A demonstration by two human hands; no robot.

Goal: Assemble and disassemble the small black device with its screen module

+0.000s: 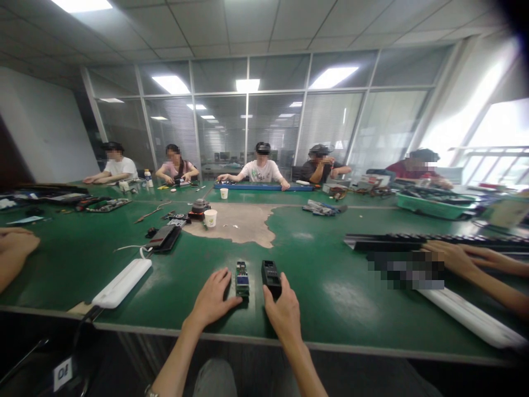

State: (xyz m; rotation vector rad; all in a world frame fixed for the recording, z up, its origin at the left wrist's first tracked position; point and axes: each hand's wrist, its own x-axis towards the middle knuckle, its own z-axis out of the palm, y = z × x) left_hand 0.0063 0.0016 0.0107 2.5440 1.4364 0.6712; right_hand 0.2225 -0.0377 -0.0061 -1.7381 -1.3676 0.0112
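Observation:
A small electronic module with a green circuit board and a bluish screen [242,280] lies on the green tabletop in front of me. My left hand [212,295] rests just left of it with fingers apart, the thumb tip close to its near end; whether it touches cannot be made out. To the right, a narrow black plastic housing [270,274] with openings in its upper face points away from me. My right hand [284,306] grips its near end, thumb on the left side and fingers along the right. The housing's near end is partly hidden by that hand.
A white power strip [123,282] lies to the left, another [471,317] to the right. Paper cups [210,219] stand ahead near a bare brown patch [248,223]. A neighbour's hands [458,256] are at a long black rail [384,241]. Several people sit opposite.

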